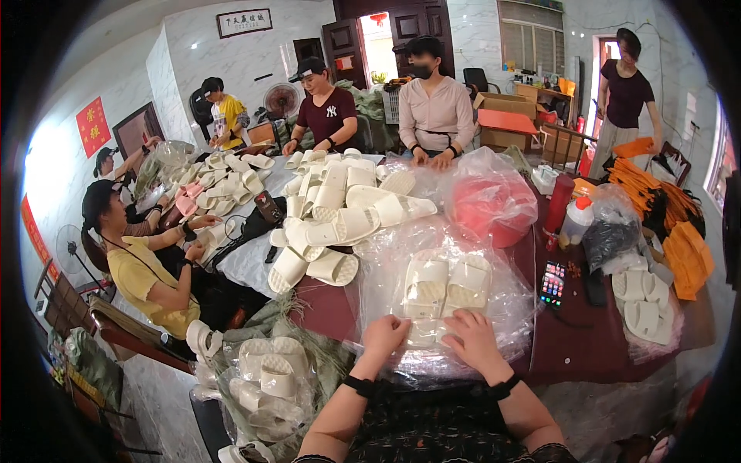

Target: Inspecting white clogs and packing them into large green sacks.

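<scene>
walls: white marble-look tiles [231,62]; a framed sign [244,22] far left, a red poster [93,126] on the left wall
doors: dark wood [421,21], far centre, daylight showing between them
window: barred [530,36], far right
light: bright glare on the left wall and at the right edge
furniture: long table with dark red cloth [587,339]; wooden chairs [73,301] near left; fan [282,98] far left

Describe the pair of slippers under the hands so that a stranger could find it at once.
On the dark red table, look at the near edge, where the left hand and right hand press. The pair of cream slippers lies there; unlike the loose pile behind, it is inside a clear plastic bag.
</scene>
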Tool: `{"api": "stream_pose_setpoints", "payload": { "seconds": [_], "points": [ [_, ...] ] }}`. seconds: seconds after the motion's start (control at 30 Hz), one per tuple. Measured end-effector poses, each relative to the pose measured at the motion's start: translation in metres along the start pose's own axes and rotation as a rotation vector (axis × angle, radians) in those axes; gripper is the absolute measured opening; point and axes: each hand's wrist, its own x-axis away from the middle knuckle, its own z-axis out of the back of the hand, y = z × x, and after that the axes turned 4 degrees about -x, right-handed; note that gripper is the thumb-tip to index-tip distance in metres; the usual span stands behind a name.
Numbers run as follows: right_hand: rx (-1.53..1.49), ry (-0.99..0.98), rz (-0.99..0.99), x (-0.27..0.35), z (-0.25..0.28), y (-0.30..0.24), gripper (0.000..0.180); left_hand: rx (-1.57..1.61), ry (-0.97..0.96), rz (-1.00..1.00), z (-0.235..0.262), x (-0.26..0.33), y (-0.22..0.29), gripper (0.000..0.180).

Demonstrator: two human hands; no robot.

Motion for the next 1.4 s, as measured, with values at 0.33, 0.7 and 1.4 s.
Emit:
{"api": "stream_pose_setpoints", "payload": {
  "seconds": [0.33, 0.7, 1.4],
  "points": [
    [-0.082, -0.018, -0.079, 0.007, -0.016, 0.007, 0.035, 0.515, 0.218, -0.583, 0.124, 0.079, 0.080, 0.048],
    [-0.074, -0.044, -0.119, 0.004, -0.005, 0.004, 0.038, 1.094, -0.197, -1.230, 0.181, 0.144, 0.229, 0.046],
    [-0.072, -0.023, -0.122, 0.014, -0.028, 0.025, 0.036, 1.243, -0.267, -1.072, 0.178, 0.192, 0.132, 0.034]
  ]
}}
